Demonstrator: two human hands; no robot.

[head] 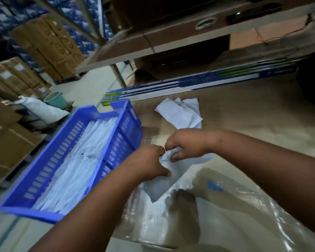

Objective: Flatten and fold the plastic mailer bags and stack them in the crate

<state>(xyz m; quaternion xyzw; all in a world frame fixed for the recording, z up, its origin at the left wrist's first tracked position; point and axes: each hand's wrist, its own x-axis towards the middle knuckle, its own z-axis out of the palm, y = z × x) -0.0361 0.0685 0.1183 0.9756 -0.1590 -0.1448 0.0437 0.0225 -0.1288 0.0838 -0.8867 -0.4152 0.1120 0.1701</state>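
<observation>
Both hands meet over the cardboard work surface [253, 115] and hold one crumpled white mailer bag [176, 171]. My left hand [149, 160] pinches its near edge, and my right hand [185, 144] grips its top with curled fingers. The bag hangs down from the hands, its lower part blurred. To the left stands a blue slotted crate [44, 171] with several folded white mailer bags [76, 170] stacked inside. Another crumpled white mailer bag [180, 113] lies on the cardboard beyond my hands.
A large clear plastic sheet or bag [235, 215] covers the near right. Long blue-and-green boxes [198, 84] lie along the far edge under a shelf. Stacked brown cartons [49, 50], a white sack [44, 110] and a teal bucket [55, 100] stand on the floor to the left.
</observation>
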